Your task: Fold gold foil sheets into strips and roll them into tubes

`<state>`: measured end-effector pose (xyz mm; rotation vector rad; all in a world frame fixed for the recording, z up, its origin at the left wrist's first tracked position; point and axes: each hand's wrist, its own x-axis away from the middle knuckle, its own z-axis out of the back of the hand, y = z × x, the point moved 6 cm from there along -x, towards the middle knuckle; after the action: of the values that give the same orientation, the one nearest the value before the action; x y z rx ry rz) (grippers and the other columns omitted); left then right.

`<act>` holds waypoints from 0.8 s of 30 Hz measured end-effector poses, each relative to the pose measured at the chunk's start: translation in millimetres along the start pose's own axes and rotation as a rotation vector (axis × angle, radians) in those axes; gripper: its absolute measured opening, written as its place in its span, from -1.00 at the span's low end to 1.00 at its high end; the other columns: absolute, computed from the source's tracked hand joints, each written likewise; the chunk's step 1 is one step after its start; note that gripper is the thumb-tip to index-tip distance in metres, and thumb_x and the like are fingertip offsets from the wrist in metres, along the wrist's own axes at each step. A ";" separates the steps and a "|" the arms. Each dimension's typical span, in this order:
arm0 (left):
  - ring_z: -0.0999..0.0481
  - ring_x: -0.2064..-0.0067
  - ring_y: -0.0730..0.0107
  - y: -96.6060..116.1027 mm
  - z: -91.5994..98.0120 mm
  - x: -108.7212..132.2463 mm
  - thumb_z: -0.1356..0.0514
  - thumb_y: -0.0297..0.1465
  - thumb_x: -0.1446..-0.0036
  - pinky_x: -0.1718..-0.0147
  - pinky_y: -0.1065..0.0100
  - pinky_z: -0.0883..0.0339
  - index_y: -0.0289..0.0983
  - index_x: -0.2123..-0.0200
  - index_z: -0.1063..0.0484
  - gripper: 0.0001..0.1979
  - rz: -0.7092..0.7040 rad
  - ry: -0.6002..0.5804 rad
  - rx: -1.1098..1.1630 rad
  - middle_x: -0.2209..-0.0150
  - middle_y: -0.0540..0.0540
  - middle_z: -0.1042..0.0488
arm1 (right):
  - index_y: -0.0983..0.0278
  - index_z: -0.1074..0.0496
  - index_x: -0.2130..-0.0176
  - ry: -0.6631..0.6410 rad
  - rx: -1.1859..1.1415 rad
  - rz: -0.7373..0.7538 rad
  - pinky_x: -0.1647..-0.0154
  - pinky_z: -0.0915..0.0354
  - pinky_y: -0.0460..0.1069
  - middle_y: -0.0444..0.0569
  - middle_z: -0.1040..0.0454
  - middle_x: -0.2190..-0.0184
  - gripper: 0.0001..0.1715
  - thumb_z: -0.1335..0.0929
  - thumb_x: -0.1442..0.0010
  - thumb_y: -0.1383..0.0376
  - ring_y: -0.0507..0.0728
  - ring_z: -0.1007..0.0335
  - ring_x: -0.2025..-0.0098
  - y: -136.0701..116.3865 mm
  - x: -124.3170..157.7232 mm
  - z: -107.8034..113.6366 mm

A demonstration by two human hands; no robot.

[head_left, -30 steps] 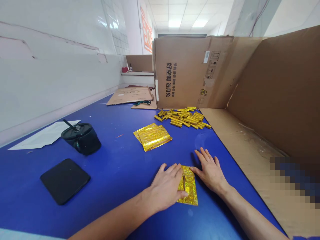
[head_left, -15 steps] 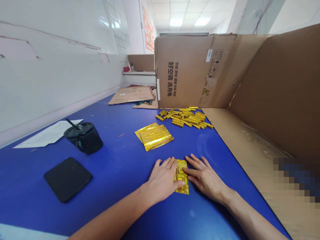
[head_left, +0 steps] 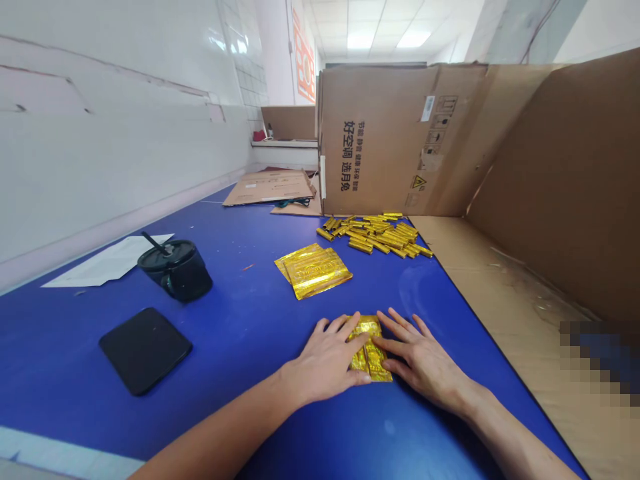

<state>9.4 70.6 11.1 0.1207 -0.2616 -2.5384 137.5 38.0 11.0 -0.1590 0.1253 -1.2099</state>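
A gold foil packet [head_left: 372,353] lies flat on the blue table [head_left: 240,333], partly covered by my fingers. My left hand [head_left: 327,357] rests on its left side with the fingers spread. From the other side, my right hand [head_left: 417,353] touches the packet's right part, its fingers also stretched out. A dark lengthwise line, a fold or seam, runs between the hands. Just beyond them lies a small stack of flat gold packets [head_left: 320,272]. Farther back is a loose pile of rolled gold tubes [head_left: 383,235].
At the left stand a black lidded mug [head_left: 177,270] and a black square pad [head_left: 146,350], with white paper [head_left: 107,261] behind. Large cardboard boxes [head_left: 385,147] wall off the back and right. Flattened cardboard [head_left: 270,187] lies at the far end.
My left fingers have shifted on the packet, and more of its foil shows between my hands, spread wider. The whole view has moved slightly.
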 end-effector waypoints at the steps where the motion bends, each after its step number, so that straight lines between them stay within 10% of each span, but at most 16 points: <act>1: 0.02 -0.15 0.03 0.5 -0.7 0.0 -0.02 -0.03 0.01 0.01 -0.01 0.08 -0.12 -0.10 -0.03 -0.38 -0.008 -0.005 0.008 -0.19 -0.16 0.08 | 0.07 -0.27 0.01 -0.018 -0.018 0.022 -0.10 0.24 0.30 -0.05 0.04 -0.19 -0.60 -0.21 -0.13 0.21 0.22 0.31 -0.21 -2.9 1.2 0.8; 7: 0.15 -0.19 0.09 4.9 -5.4 -0.5 0.00 0.00 0.03 -0.08 0.05 0.25 -0.25 -0.15 0.11 -0.25 -0.072 -0.012 0.066 -0.18 -0.15 0.05 | 0.13 -0.29 0.01 -0.122 -0.097 0.104 -0.11 0.22 0.27 0.01 0.00 -0.18 -0.55 -0.25 -0.08 0.13 0.26 0.26 -0.20 -16.0 8.9 2.7; 18: -0.14 -0.04 0.13 8.2 3.1 1.7 -0.12 -0.03 0.12 0.00 0.19 -0.04 -0.33 -0.09 -0.04 -0.24 -0.038 0.036 0.136 -0.01 -0.21 -0.18 | 0.12 -0.42 0.21 -0.027 -0.098 0.129 0.16 -0.18 0.08 0.01 -0.30 0.22 -0.75 -0.23 -0.11 0.28 0.15 -0.22 0.17 -27.0 10.5 12.5; 24: -0.27 0.03 0.32 -2.7 10.8 -0.7 0.04 -0.43 -0.10 0.05 0.31 -0.12 -0.27 -0.02 -0.13 -0.63 -0.068 0.016 0.172 0.06 -0.11 -0.32 | 0.12 -0.40 0.19 -0.021 -0.082 0.129 0.17 -0.19 0.07 0.00 -0.30 0.22 -0.73 -0.23 -0.10 0.32 0.14 -0.22 0.19 -27.7 10.4 11.0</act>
<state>6.9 74.9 21.1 0.2196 -0.4776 -2.5777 117.7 19.3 26.9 -0.2318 0.1645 -1.0750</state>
